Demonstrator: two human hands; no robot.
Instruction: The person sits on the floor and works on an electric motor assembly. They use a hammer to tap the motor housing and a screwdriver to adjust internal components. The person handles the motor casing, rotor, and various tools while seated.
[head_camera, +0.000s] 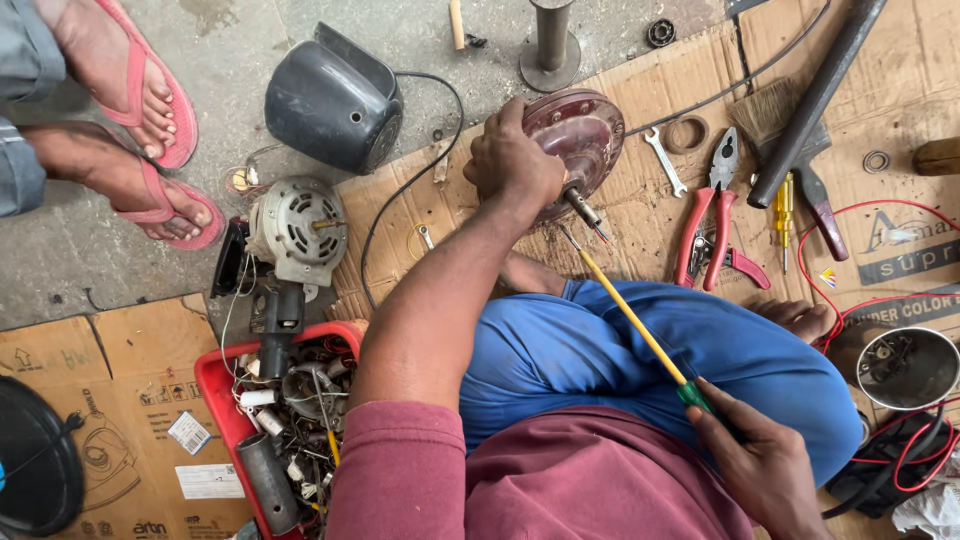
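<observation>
My left hand (512, 160) grips the rim of a round maroon motor housing (590, 130) with a metal shaft sticking out toward me; it rests on cardboard. My right hand (752, 462) is closed on the green handle of a long yellow-shafted screwdriver (630, 312). The screwdriver's tip points up at the housing's shaft, close to it. My knee in blue trousers lies under the screwdriver.
Red pliers (705, 225), a small spanner (664, 160), a brush (785, 135) and a dark pipe (815, 95) lie right of the housing. A grey motor (298, 228), a dark shell (330, 100) and a red bin (218, 385) of parts sit left. Another person's sandalled feet (140, 130) stand at top left.
</observation>
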